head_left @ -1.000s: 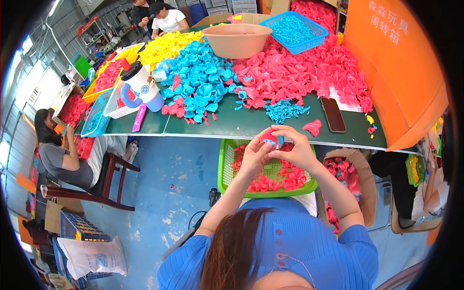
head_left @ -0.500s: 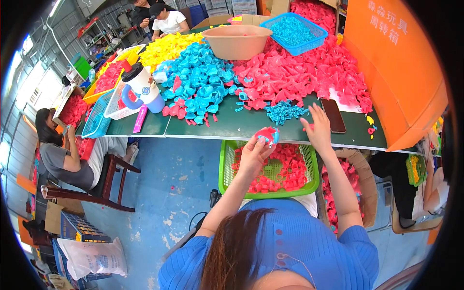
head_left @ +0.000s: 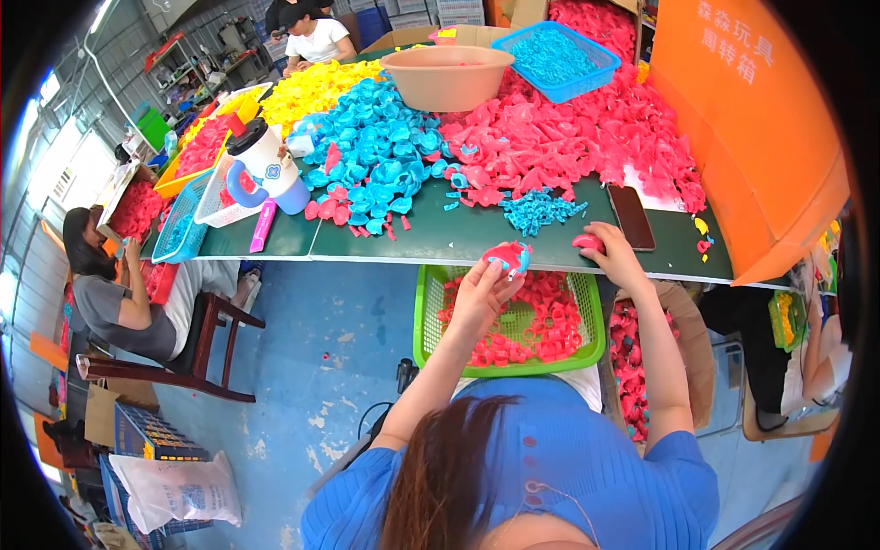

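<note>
With the left hand as the clock's centre, the green worktop [head_left: 367,245] spreads across twelve o'clock, and an orange panel [head_left: 761,147] stands at two. A heap of red pieces [head_left: 550,147] lies at one o'clock, a heap of blue pieces [head_left: 376,137] at eleven, with a yellow heap [head_left: 321,90] beyond it. The green basket [head_left: 532,370], holding red parts, sits below at five; the tan basin [head_left: 447,84] stands far off near twelve. At ten stands a white-and-blue tumbler [head_left: 280,174].

Of the hands, the left hand [head_left: 481,286] grips a red-and-blue piece [head_left: 507,258] at its fingertips, towards one o'clock, over the worktop's near edge. The right hand [head_left: 618,257], between two and three, has its fingers and thumb closed on a smaller red piece [head_left: 588,242]; whether that touches the worktop I cannot tell. Small blue parts [head_left: 541,212] lie at one, a dark phone [head_left: 632,218] at two.
</note>
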Tool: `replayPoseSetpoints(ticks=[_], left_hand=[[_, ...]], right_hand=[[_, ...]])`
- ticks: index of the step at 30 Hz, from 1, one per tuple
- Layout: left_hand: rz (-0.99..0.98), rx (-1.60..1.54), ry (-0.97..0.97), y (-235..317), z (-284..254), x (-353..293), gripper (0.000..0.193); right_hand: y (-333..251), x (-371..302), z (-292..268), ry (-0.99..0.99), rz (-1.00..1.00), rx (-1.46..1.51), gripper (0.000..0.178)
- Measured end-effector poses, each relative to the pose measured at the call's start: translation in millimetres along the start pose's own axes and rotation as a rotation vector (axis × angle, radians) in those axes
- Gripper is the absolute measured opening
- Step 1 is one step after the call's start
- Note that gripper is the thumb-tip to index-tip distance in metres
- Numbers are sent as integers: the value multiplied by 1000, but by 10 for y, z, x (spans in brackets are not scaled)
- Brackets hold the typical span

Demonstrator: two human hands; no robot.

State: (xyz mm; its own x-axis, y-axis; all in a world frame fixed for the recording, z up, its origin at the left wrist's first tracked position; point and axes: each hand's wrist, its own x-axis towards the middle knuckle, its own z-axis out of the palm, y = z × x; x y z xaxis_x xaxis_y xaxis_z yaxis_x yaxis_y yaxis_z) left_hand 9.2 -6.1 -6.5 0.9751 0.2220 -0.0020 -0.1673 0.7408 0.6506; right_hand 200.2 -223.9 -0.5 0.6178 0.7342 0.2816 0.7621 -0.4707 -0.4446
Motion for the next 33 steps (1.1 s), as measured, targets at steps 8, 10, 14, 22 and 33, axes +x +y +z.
replayPoseSetpoints(ticks=[8, 10, 14, 22, 33], left_hand=[[3, 21, -147, 76, 117, -83, 43], [5, 17, -133, 101, 140, -70, 42], [-8, 32, -98, 92, 106, -52, 38], [2, 65, -69, 25, 90, -71, 34], [-28, 74, -84, 100, 164, -111, 24]], right_hand=[[-20, -42, -43, 17, -156, 29, 48], [-15, -15, -56, 6, -111, -27, 50], [6, -76, 19, 66, -146, -20, 50], [-431, -6, -112, 257, 16, 440, 45], [-1467, 116, -193, 100, -352, 437, 46]])
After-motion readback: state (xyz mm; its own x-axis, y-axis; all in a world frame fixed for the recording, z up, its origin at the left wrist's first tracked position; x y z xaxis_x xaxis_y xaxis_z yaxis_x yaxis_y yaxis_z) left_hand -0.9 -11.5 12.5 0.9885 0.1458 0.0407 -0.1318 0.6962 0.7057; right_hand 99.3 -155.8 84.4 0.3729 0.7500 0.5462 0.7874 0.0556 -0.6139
